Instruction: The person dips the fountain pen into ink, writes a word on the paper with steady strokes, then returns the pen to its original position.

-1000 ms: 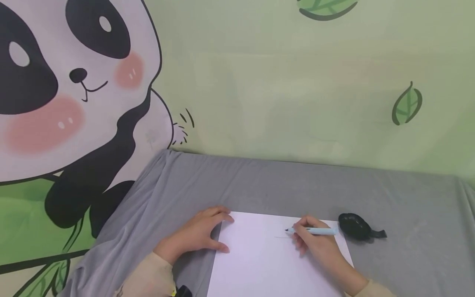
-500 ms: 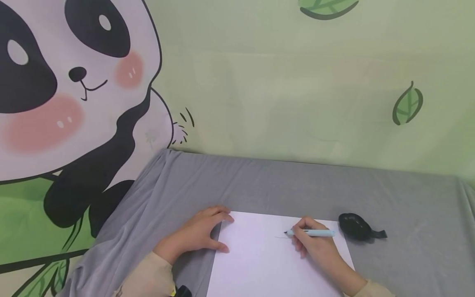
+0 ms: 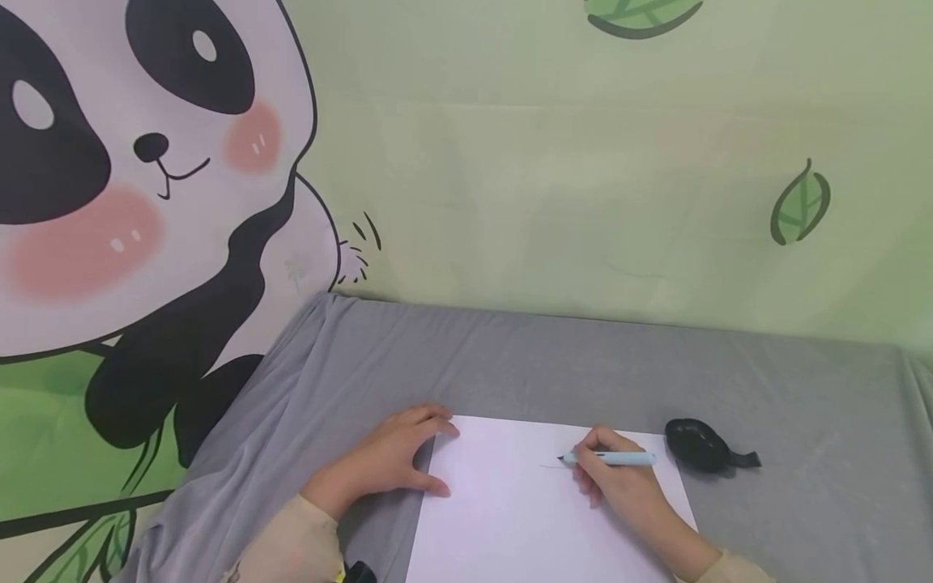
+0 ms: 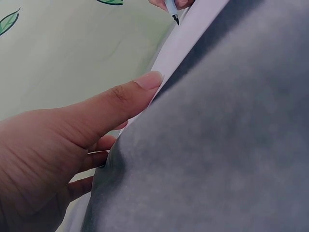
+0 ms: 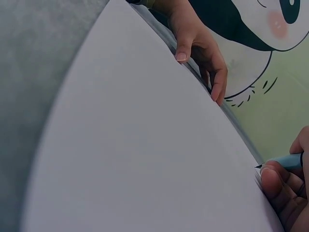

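A white sheet of paper lies on the grey cloth, one thin short line drawn on its upper part. My right hand pinches a light blue pen with a dark tip, held nearly level in the head view, its tip close by the line. In the right wrist view the pen shows partly behind the fingers. My left hand rests at the paper's left edge, thumb and fingers spread; its thumb touches the edge in the left wrist view.
A glossy black object with a narrow tail sits just right of the paper's upper right corner. Grey cloth covers the table up to a green wall with a painted panda. A small black item shows by the left sleeve.
The pen in my right hand has tilted slightly and its tip has shifted a little down and left. The left hand and paper have stayed in place.
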The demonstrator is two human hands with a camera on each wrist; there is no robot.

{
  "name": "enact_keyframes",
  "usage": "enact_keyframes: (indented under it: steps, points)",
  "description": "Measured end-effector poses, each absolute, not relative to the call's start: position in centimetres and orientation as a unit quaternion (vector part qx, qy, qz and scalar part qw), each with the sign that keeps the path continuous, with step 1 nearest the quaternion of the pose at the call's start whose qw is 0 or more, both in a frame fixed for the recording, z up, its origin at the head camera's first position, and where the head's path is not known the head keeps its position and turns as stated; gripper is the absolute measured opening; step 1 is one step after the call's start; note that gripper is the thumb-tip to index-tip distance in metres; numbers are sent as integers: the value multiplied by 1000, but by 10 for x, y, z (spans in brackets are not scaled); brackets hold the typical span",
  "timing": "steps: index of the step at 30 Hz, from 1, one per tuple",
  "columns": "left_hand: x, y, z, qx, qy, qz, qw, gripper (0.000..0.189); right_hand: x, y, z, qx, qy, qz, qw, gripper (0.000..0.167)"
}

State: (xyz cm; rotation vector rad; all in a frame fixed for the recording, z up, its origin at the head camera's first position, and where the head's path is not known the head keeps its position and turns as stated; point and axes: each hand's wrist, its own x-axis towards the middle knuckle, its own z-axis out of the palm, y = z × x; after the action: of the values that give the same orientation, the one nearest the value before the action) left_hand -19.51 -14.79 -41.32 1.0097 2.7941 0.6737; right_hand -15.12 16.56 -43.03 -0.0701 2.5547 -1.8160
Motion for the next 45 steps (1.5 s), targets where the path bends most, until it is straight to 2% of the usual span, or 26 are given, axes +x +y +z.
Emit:
enact_keyframes:
  steps: [20, 32, 45]
  points:
    - [-198, -146, -408, 331, 918, 212, 44, 66, -153, 166, -426, -15, 822, -569, 1, 12]
    - [-194, -146, -410, 324, 918, 223, 53, 66, -150, 166, -428, -14, 822, -569, 17, 13]
    - [-194, -147, -414, 332, 916, 221, 38, 66, -148, 166, -427, -30, 829, -558, 34, 15]
